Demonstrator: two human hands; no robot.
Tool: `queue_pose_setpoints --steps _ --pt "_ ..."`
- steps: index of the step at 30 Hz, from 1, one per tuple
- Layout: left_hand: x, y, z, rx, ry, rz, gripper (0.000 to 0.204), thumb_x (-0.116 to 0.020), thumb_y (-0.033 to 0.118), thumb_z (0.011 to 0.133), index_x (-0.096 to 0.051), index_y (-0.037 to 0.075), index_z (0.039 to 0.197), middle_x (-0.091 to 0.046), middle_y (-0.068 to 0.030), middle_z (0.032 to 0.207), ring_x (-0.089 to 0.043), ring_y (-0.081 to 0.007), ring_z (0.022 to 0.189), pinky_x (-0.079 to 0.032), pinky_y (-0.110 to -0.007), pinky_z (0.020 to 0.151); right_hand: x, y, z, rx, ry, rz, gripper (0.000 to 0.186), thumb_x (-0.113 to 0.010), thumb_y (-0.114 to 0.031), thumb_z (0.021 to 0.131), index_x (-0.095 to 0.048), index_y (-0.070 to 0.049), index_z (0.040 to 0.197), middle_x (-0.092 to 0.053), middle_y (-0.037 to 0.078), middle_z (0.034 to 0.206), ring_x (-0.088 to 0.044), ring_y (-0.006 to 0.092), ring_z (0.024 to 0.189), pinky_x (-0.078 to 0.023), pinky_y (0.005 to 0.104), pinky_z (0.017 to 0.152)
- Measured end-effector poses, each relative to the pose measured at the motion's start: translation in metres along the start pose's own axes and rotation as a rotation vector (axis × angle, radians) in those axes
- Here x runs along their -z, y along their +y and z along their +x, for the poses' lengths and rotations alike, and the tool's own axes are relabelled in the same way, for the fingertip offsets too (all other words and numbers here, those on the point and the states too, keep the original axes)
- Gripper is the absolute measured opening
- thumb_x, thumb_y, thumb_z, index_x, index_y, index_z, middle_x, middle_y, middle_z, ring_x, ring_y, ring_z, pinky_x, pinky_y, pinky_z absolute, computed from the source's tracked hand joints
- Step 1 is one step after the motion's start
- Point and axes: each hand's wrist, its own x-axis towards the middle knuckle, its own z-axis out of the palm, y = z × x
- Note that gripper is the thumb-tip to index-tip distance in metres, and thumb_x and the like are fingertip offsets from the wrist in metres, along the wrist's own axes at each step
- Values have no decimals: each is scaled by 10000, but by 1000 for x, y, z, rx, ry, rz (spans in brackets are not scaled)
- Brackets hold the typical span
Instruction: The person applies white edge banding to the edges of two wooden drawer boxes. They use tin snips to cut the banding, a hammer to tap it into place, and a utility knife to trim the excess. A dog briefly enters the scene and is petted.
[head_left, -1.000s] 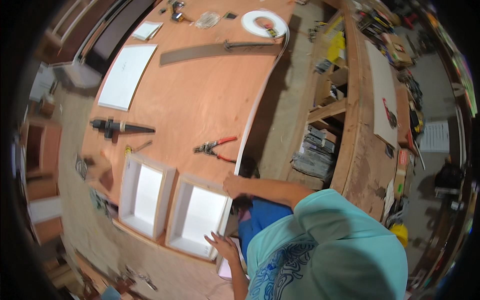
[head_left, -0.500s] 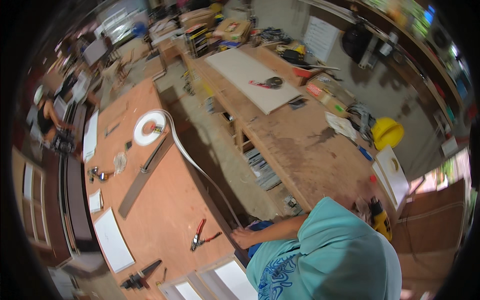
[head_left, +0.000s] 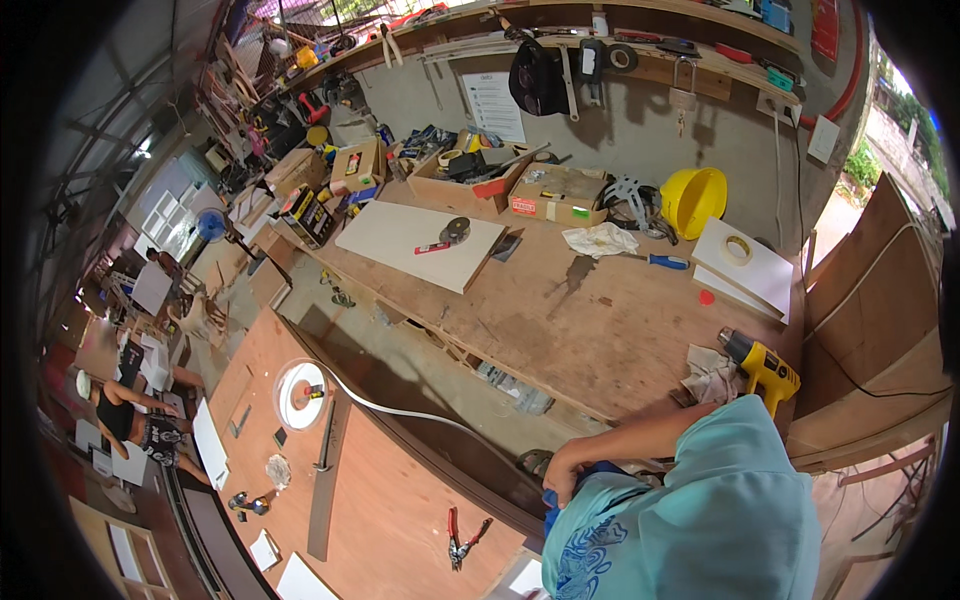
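Observation:
At the lower right my right hand [head_left: 565, 482] reaches out from a teal sleeve [head_left: 730, 430]. Its fingers curl downward against blue fabric [head_left: 597, 470] at my waist; whatever they grip is hidden. My left hand is out of sight. Beside my right hand, a white strip [head_left: 390, 408] runs over the edge of the plywood-topped table [head_left: 400, 500] from a white roll [head_left: 300, 394]. Red-handled pliers [head_left: 462, 540] lie spread on that table. Farther left on it are a long dark strip [head_left: 325, 500] with a hammer-like tool [head_left: 328, 435] and a small drill [head_left: 250, 503].
Across a narrow aisle stands a workbench [head_left: 540, 345] bearing a white board [head_left: 400, 243], a yellow heat gun [head_left: 765, 370], a yellow hard hat [head_left: 693, 200], a blue-handled screwdriver [head_left: 660, 261] and a tape roll [head_left: 737, 250]. A person [head_left: 125, 415] works at the far left.
The view has swung right and upward, showing more of the workbench and wall shelf. My right hand has drawn from the table edge back to the blue fabric at my waist.

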Motion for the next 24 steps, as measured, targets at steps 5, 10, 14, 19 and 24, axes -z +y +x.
queue_pose_setpoints --steps 5,10,14,19,24 --pt "-123 200 -73 -1303 -18 499 239 -489 214 927 -589 -2 910 -585 -128 902 -574 -271 891 -498 -377 686 35 44 -22 253 154 507 452 -643 -433 871 -689 -40 1089 -703 107 1018 -662 253 926 -533 417 725" --pt "-191 285 -102 -1705 -463 590 298 -437 270 949 -555 0 905 -573 -143 849 -579 -294 813 -487 -407 656 168 73 -134 322 1214 354 293 -624 -268 888 -674 -18 1032 -712 120 933 -653 176 843 -517 325 755" --pt "-223 327 -101 -1667 -639 680 346 -395 315 966 -528 1 902 -564 -154 807 -583 -312 751 -478 -431 633 302 139 -248 163 2233 249 160 -626 -150 798 -653 -29 899 -660 173 846 -638 350 841 -505 418 753" --pt "-244 366 -76 -1583 -721 697 407 -344 371 988 -495 3 897 -553 -169 754 -587 -335 673 -466 -461 603 378 237 -346 -320 2879 488 369 -583 -146 800 -577 9 1134 -551 231 1209 -532 376 1109 -421 432 968" --pt "-259 389 -48 -1565 -700 637 469 -292 426 1010 -461 5 892 -541 -183 701 -592 -358 595 -455 -492 573 404 320 -366 197 2748 1534 535 -506 -132 871 -402 -43 1388 -510 175 1284 -474 364 1218 -451 482 972"
